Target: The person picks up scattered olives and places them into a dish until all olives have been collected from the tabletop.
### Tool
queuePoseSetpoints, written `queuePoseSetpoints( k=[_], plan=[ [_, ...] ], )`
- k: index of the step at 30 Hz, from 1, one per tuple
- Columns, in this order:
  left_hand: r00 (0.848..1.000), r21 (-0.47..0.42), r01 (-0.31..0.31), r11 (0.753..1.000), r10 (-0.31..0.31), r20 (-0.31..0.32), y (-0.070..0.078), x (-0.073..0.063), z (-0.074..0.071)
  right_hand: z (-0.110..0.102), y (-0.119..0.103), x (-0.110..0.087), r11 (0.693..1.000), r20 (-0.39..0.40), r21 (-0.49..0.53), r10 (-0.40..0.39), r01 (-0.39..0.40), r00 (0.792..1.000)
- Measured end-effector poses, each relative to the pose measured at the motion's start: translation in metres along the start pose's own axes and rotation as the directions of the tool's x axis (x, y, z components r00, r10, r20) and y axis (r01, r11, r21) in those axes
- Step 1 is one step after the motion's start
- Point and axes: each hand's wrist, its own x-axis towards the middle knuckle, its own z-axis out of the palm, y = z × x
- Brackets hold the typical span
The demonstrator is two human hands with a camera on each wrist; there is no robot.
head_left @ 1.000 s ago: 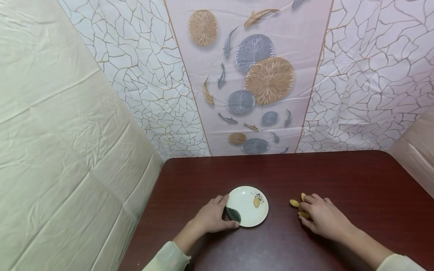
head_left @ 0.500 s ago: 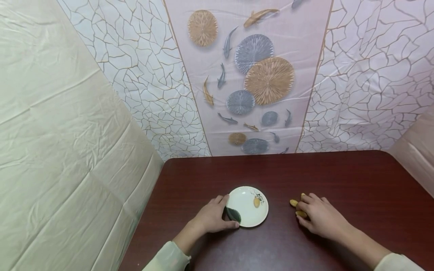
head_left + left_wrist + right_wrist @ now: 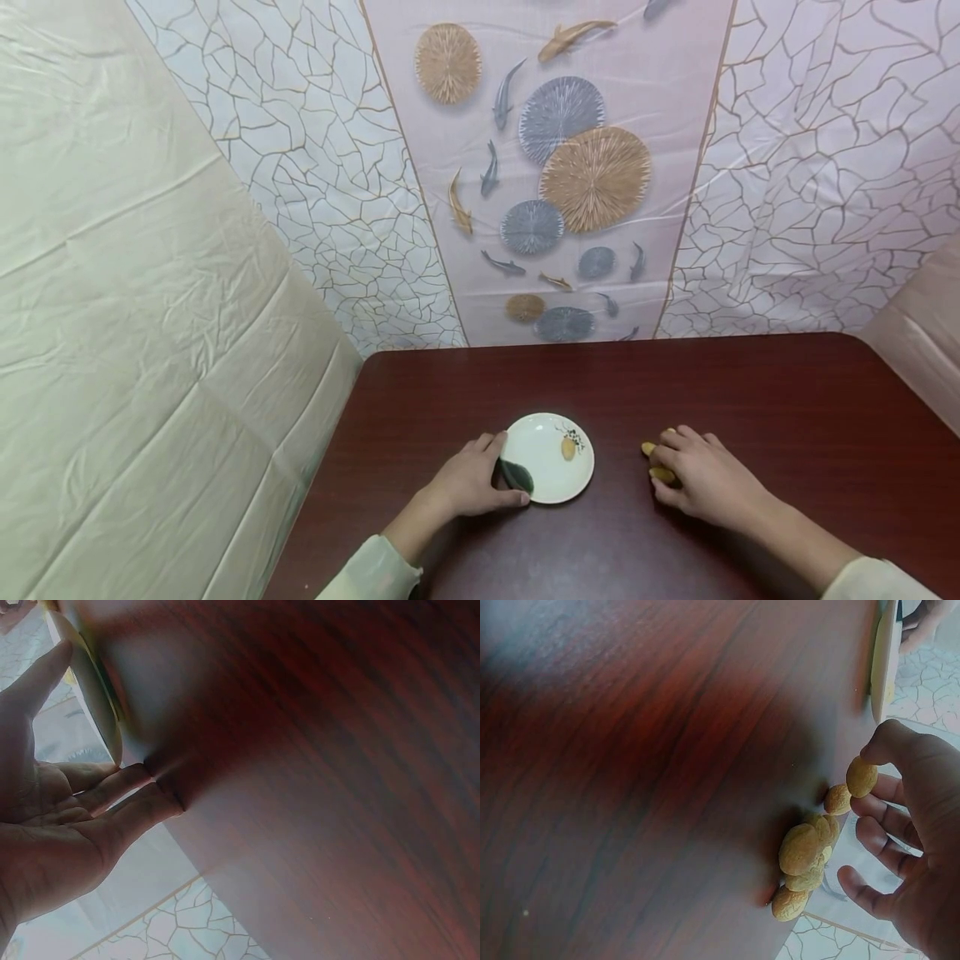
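Observation:
My left hand point(image 3: 472, 479) holds the left side of a small white plate point(image 3: 543, 462), thumb at the near rim and fingers at the far side. The plate has a dark green leaf and a branch pattern, and one yellow-brown oval nut point(image 3: 567, 449) lies on it. To the right, my right hand point(image 3: 708, 479) is low over the table. In the right wrist view its thumb and a finger pinch an oval nut point(image 3: 862, 777) with a wrinkled surface. Several similar nuts point(image 3: 799, 849) lie bunched beneath the fingers; the head view mostly hides them.
A dark red-brown wooden table point(image 3: 450, 383) carries everything. Behind it hangs a patterned cloth point(image 3: 592, 179) with fish and round motifs. A pale creased cloth point(image 3: 165, 333) covers the left side, and another cloth point(image 3: 922, 333) borders the right.
My right hand has shifted slightly left, and the nut at its thumb has moved left with it. The left hand and the plate have stayed in place.

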Motion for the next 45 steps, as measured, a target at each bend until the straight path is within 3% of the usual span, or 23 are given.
queuePoseSetpoints(
  k=[18, 31, 45],
  plan=[
    [1.000, 0.002, -0.001, 1.000, 0.001, -0.006, -0.002, 0.000, 0.000, 0.002, -0.008, 0.009, 0.999, 0.013, -0.009, -0.039, 0.039, 0.999],
    [1.000, -0.001, -0.004, 1.000, 0.004, 0.000, -0.002, 0.000, 0.000, 0.003, -0.012, 0.012, 0.997, -0.063, 0.012, -0.082, 0.083, 0.995],
    [1.000, -0.003, 0.000, 1.000, 0.000, 0.002, -0.002, 0.000, 0.000, 0.005, -0.013, 0.016, 0.993, -0.093, 0.045, -0.104, 0.109, 0.990]
  ],
)
